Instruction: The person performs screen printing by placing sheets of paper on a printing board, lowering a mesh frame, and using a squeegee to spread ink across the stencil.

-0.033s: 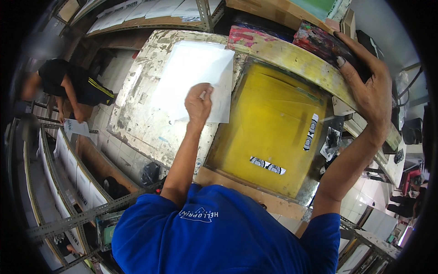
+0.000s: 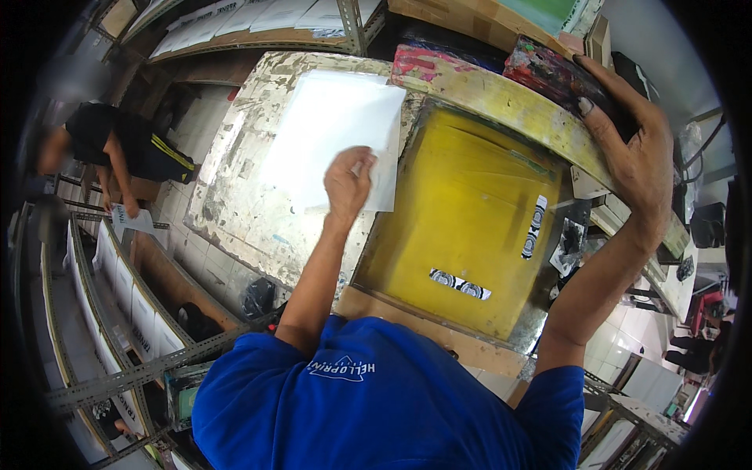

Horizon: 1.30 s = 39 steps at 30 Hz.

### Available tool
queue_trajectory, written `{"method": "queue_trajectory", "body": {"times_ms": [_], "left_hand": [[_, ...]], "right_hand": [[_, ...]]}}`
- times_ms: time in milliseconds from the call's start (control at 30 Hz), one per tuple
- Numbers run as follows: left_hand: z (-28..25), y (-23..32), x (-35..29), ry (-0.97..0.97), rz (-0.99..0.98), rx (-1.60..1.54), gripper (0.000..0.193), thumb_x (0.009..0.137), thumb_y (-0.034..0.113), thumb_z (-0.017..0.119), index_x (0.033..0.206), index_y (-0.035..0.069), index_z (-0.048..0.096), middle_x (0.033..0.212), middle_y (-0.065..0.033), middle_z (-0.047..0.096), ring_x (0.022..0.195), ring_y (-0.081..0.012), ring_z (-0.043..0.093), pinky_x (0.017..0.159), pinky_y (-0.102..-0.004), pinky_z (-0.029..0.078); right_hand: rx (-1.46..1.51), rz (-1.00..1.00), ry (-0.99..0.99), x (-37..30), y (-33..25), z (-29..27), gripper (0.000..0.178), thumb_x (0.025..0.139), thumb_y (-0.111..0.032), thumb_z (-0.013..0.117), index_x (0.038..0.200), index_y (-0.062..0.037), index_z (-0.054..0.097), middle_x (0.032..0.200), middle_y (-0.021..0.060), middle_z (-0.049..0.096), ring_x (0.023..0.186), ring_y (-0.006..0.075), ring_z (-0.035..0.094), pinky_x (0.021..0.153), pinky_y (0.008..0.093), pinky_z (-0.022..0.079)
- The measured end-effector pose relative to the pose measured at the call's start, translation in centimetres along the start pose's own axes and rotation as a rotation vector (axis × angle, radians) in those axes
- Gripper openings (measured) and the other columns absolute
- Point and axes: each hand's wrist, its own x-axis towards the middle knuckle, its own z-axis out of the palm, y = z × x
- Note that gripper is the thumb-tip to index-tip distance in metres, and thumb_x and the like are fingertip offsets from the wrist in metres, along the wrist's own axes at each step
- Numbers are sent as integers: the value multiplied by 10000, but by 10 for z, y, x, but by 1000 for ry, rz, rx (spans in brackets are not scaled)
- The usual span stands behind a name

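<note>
A loose stack of thin white sheets (image 2: 317, 117) lies on the worn, paint-flecked table to the left. Over its lower right part is my left hand (image 2: 348, 184), thumb and fingers pinched together; whether paper is between them I cannot make out. Beside the stack is a screen-printing frame with yellow mesh (image 2: 462, 211). Two printed strips, one of them a black-and-white strip (image 2: 460, 283), are on the mesh. My right hand (image 2: 638, 149) reaches to the far right and grips a dark, ink-stained block (image 2: 552, 74) resting along the frame's yellow-stained wooden bar (image 2: 501, 106).
A cardboard box (image 2: 478, 23) stands behind the frame. Metal racks with printed white sheets (image 2: 141, 313) fill the left, and a shelf (image 2: 258, 39) holds more at the back. Another person (image 2: 125, 145) bends over at the left with a printed sheet.
My left hand has shifted slightly right over the white sheets, and the top sheet's right edge has moved a little with it. My right hand stays in place.
</note>
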Motion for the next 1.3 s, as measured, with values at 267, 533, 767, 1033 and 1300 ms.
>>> {"method": "queue_trajectory", "body": {"times_ms": [267,533,767,1033,1300], "left_hand": [[41,-22,-78,-696,307,557,494,977,385,648,1430,189,614,1627,-103,395,1539,-423,245,1232,-641,183],[142,5,-108,-905,666,369,544,986,398,616,1497,229,539,1659,-61,349,1552,-384,229,1250,-623,154],[176,41,-136,-1018,766,379,556,997,425,590,1514,235,518,1673,-38,320,1569,-349,190,1264,-607,114],[177,38,-157,-990,776,356,568,994,441,588,1516,230,512,1664,-40,332,1564,-340,200,1265,-613,102],[175,40,-158,-993,785,370,594,987,455,592,1528,228,493,1665,-34,329,1564,-328,205,1260,-616,108]], "right_hand": [[44,0,-71,-2,-4,-1,430,930,-147,691,1352,-63,679,1190,145,739,1017,163,664,957,303,503],[29,-2,14,5,-10,-1,490,808,-225,759,1239,4,717,1013,184,771,847,219,733,819,311,570],[-186,-8,82,1,-36,1,528,772,-261,739,1214,28,727,904,169,781,710,200,718,704,298,581],[-140,74,-55,2,-42,-11,535,780,-276,731,1232,11,726,833,118,771,613,147,645,595,274,525],[-87,105,-76,4,-14,-5,520,810,-294,746,1223,20,723,837,130,770,617,154,660,585,270,541]]}}
